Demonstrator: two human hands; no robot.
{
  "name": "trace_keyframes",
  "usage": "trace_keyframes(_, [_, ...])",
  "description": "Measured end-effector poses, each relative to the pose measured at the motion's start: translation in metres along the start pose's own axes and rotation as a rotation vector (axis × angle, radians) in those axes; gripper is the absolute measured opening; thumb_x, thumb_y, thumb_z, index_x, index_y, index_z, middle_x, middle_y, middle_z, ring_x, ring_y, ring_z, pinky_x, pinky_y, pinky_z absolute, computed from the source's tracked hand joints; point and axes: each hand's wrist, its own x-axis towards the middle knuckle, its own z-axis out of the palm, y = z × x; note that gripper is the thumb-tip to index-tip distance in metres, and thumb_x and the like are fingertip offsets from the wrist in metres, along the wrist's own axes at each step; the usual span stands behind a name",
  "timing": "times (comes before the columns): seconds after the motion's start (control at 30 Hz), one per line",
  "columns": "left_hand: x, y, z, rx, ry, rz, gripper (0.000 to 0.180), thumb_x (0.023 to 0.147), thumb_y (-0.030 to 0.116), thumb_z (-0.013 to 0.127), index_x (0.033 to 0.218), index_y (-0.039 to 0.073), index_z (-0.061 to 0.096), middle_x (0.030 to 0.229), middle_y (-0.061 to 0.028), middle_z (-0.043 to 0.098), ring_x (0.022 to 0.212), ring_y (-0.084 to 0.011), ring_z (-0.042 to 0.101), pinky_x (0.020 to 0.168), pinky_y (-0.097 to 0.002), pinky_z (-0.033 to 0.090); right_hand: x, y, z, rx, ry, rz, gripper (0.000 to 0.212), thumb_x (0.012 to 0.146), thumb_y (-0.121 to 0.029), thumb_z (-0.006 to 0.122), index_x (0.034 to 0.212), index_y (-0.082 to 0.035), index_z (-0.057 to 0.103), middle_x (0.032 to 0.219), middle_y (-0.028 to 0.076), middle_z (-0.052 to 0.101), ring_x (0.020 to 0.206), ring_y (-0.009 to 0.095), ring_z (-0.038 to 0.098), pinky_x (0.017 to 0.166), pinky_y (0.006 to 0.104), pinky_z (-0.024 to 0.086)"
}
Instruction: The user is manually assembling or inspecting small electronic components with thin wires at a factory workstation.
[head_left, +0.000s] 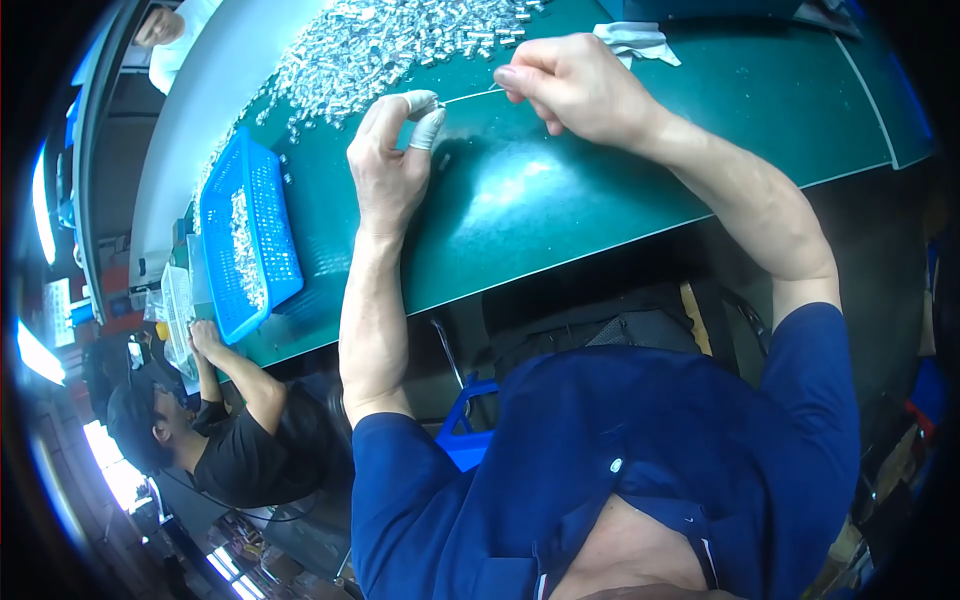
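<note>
My left hand (pixel 388 165) is raised over the green table, pale finger covers on its thumb and forefinger. Those two fingertips are pinched together; whatever lies between them is too small to make out. A thin, light-coloured rod (pixel 470 97) reaches from these fingertips across to my right hand (pixel 585 92). My right thumb and forefinger close on the rod's other end, with the remaining fingers curled. Just beyond both hands spreads a large heap of small, shiny metal cylinders (pixel 370 55). One small piece (pixel 445 160) lies on the table beside my left hand.
A blue plastic basket (pixel 275 225) holding many small metal pieces stands on the green table (pixel 600 200) to the left. Behind my right hand lies a white cloth (pixel 638 42). A co-worker in black (pixel 255 455) sits at left; another person (pixel 175 40) is at the far left.
</note>
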Motion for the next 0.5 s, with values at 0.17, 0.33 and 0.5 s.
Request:
trace_keyframes(0.17, [0.002, -0.009, -0.001, 0.192, -0.008, 0.154, 0.016, 0.082, 0.005, 0.076, 0.095, 0.002, 0.068, 0.089, -0.0111, 0.069, 0.082, -0.0249, 0.068, 0.075, -0.0342, 0.053, 0.006, 0.011, 0.004, 0.546, -0.233, 0.647, 0.031, 0.098, -0.028, 0.061, 0.081, -0.002, 0.064, 0.054, 0.002, 0.055, 0.046, 0.012, 0.056, 0.046, 0.0262, 0.042])
trace_keyframes(0.33, [-0.004, -0.016, -0.001, -0.132, -0.101, -0.255, 0.014, 0.086, 0.006, 0.073, 0.099, 0.003, 0.07, 0.096, -0.0075, 0.072, 0.092, -0.0177, 0.069, 0.083, -0.0288, 0.051, 0.003, 0.016, -0.006, -0.337, 0.104, -0.48, 0.02, 0.093, -0.018, 0.067, 0.083, -0.002, 0.064, 0.073, 0.012, 0.064, 0.065, 0.028, 0.066, 0.054, 0.0322, 0.05])
trace_keyframes(0.5, [-0.012, -0.046, -0.014, -0.173, -0.024, -0.44, 0.017, 0.086, 0.007, 0.074, 0.102, 0.002, 0.071, 0.1, -0.0059, 0.07, 0.099, -0.0156, 0.066, 0.09, -0.0275, 0.049, 0.013, 0.025, -0.029, -0.37, 0.186, -0.282, 0.02, 0.1, -0.018, 0.062, 0.097, 0.001, 0.066, 0.068, 0.002, 0.064, 0.064, 0.009, 0.064, 0.055, 0.0204, 0.047])
